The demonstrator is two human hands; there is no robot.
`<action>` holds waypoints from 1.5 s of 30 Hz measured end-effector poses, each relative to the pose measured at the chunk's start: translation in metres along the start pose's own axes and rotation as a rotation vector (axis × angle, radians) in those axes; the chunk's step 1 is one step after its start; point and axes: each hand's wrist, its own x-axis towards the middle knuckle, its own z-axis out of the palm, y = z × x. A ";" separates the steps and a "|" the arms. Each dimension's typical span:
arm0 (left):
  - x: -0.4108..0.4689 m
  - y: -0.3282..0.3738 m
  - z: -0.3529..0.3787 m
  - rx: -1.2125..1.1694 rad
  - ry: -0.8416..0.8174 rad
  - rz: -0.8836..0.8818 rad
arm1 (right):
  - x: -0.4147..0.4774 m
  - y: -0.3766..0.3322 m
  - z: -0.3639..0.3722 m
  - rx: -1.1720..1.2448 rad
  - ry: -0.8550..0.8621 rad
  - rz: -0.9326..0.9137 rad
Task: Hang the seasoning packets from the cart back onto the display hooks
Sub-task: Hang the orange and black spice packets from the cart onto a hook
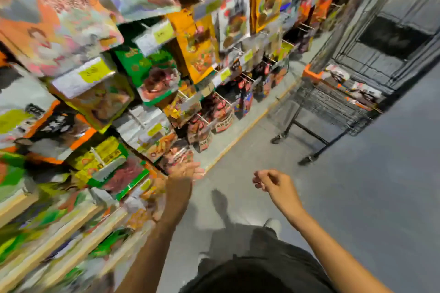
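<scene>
1. Dark clothing [257,276] along the bottom edge, with two bare forearms rising out of it toward mid-frame.
2. Left hand [184,171] just below centre, stretched toward the lowest packs of the display at frame left. Fingers [197,170] fairly straight and wide, smeared by motion blur, with nothing seen in them.
3. Right hand [267,181] to the right of it and apart from it, held over the grey floor [369,197]. Fingers loosely curled inward, narrow, holding nothing.
4. Below and between the hands, a dark shadow [221,202] on the floor and one pale shoe [273,223].
5. Across the left half and the top of the frame, hanging packets [200,47] in orange, green and red. Hung in slanting rows on white wire display hooks [222,99], with yellow price tags [164,33] at the hook ends. Heavily blurred toward the left edge, print unreadable.
6. Farthest off, in the upper right, a dark wire cart [333,112] with an orange corner, standing on the floor near the far end of the display.
7. Lying in the cart's upper basket, several loose packets [364,93], well apart from both hands.
</scene>
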 end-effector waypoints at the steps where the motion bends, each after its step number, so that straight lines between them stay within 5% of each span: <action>1: -0.006 -0.009 0.021 0.030 -0.046 -0.011 | -0.004 0.016 -0.019 0.012 0.025 0.040; 7: -0.012 -0.013 0.132 0.170 -0.199 -0.061 | 0.000 0.067 -0.130 -0.003 0.166 0.160; 18: 0.071 0.081 0.268 0.498 -0.384 0.264 | 0.066 0.080 -0.229 0.009 0.354 0.249; 36: 0.318 0.275 0.528 0.498 -0.685 0.528 | 0.341 -0.003 -0.382 0.242 0.749 0.254; 45: 0.431 0.273 0.693 0.599 -0.717 0.470 | 0.500 0.058 -0.470 0.300 0.829 0.368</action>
